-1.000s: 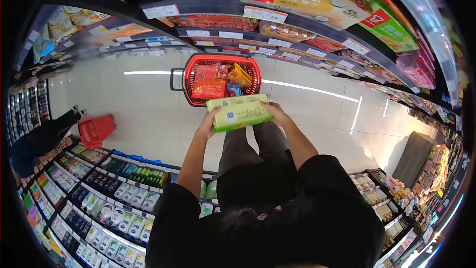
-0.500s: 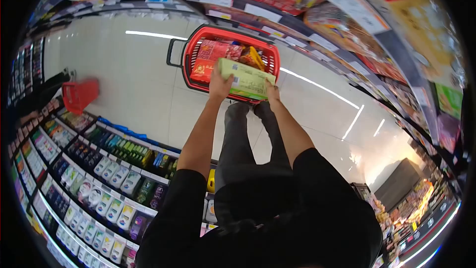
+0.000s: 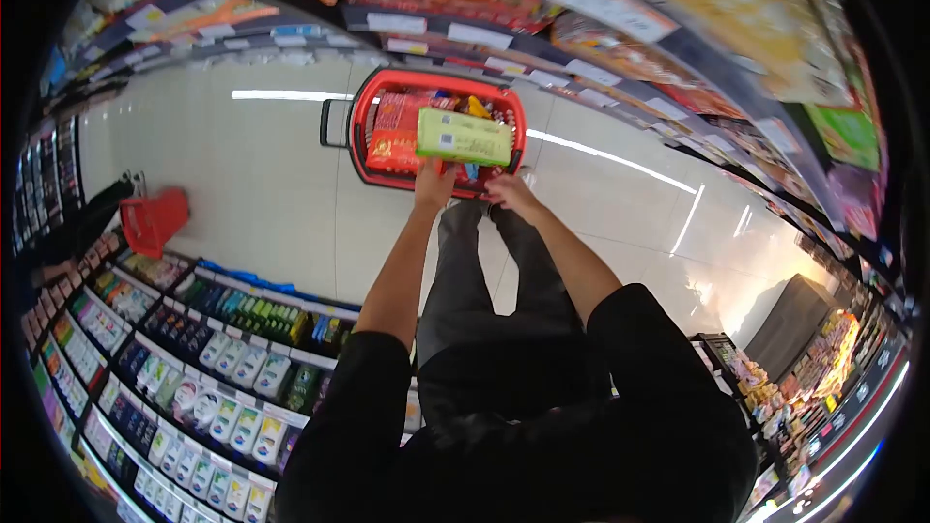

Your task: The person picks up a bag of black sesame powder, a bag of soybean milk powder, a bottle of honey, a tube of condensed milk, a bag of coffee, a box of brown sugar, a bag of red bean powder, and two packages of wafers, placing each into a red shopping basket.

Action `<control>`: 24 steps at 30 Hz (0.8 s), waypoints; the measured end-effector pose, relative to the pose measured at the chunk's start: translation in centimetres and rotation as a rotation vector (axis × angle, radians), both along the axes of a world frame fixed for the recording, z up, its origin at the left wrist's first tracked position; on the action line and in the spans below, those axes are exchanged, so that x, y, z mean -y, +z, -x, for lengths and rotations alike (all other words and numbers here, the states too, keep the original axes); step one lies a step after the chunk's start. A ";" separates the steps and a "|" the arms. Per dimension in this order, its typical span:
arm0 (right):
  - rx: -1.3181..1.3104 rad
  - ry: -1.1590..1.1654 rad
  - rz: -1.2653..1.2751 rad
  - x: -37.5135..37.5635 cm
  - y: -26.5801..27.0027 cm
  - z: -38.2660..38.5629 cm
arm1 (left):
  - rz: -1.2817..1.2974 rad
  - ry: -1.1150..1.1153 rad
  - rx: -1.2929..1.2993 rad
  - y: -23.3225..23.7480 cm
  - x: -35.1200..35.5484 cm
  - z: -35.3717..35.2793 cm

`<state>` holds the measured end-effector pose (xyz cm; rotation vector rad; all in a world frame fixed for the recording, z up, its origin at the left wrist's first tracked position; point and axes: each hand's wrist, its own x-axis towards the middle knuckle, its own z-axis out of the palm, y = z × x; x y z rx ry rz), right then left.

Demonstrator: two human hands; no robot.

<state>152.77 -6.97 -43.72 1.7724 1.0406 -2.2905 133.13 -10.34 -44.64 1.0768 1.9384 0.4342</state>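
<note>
A pale green box (image 3: 465,136) with a printed label lies across the packages inside a red shopping basket (image 3: 360,131). My left hand (image 3: 433,184) is at the box's near left edge, its fingers closed on that edge and partly hidden. Away from the box, my right hand (image 3: 511,194) hovers at the basket's near right side, fingers apart and holding nothing. Under and beside the box are red packages (image 3: 392,126) and a yellow packet (image 3: 478,107). The basket's black handle (image 3: 332,123) sticks out to the left.
Shelves of packaged food (image 3: 465,0) run along the far side. Several bottles (image 3: 242,363) fill shelves behind me on the left. Another red basket (image 3: 155,221) is at the left, beside a person's dark sleeve (image 3: 82,223). Pale floor tiles (image 3: 262,150) surround the basket.
My right hand has let go of the green box and drawn back toward me. The box has levelled out and sits farther over the basket, with my left hand at its near edge.
</note>
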 end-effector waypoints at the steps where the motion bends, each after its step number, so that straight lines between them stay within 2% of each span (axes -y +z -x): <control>1: -0.015 0.081 -0.104 0.2 1.0 -1.0 | 0.118 -0.012 0.098 2.3 0.1 0.0; 3: -0.015 0.052 -0.269 1.3 2.8 -3.2 | 0.113 0.053 0.425 -1.6 4.2 0.4; 4: -0.083 0.002 -0.285 1.4 5.5 -4.0 | 0.069 -0.075 0.380 -0.5 5.6 0.7; 5: -0.035 -0.018 -0.290 1.9 7.3 -5.1 | 0.182 0.018 0.353 -4.3 8.3 0.8; 6: 0.001 -0.020 -0.274 2.3 9.1 -6.2 | 0.311 -0.128 0.252 2.2 7.3 0.9; 7: -0.002 -0.041 -0.264 2.8 10.8 -7.6 | 0.295 -0.523 0.064 3.5 7.4 1.5; 8: -0.010 -0.128 -0.252 3.5 13.3 -8.6 | 0.239 -0.311 0.061 2.7 10.0 1.8; 9: 0.004 -0.195 -0.238 4.4 14.8 -10.1 | 0.035 -0.229 0.003 0.4 12.9 2.3; 11: -0.011 -0.292 -0.227 7.3 15.2 -14.3 | 0.261 -0.327 0.081 1.4 14.5 3.8; 12: 0.013 -0.359 -0.270 8.8 16.7 -16.0 | 0.407 -0.237 0.176 1.1 15.1 4.3; 14: 0.103 -0.504 -0.287 12.9 17.5 -19.8 | 0.564 -0.263 0.159 5.2 13.6 3.8; 17: 0.297 -0.686 -0.111 19.5 16.7 -25.0 | 0.501 -0.274 0.110 9.1 11.3 1.7; 19: 0.352 -0.821 -0.055 24.2 15.5 -27.6 | 0.390 -0.138 0.152 10.5 9.3 -0.5; 20: 0.396 -0.803 0.011 25.2 16.1 -28.4 | 0.373 -0.159 0.139 10.6 7.4 -1.4; 22: 0.445 -0.789 0.090 29.0 16.3 -30.7 | 0.415 -0.483 -0.007 10.8 4.3 -3.9; 24: 0.349 -0.839 -0.083 31.0 15.0 -32.8 | 0.261 -0.139 0.149 12.8 2.8 -8.6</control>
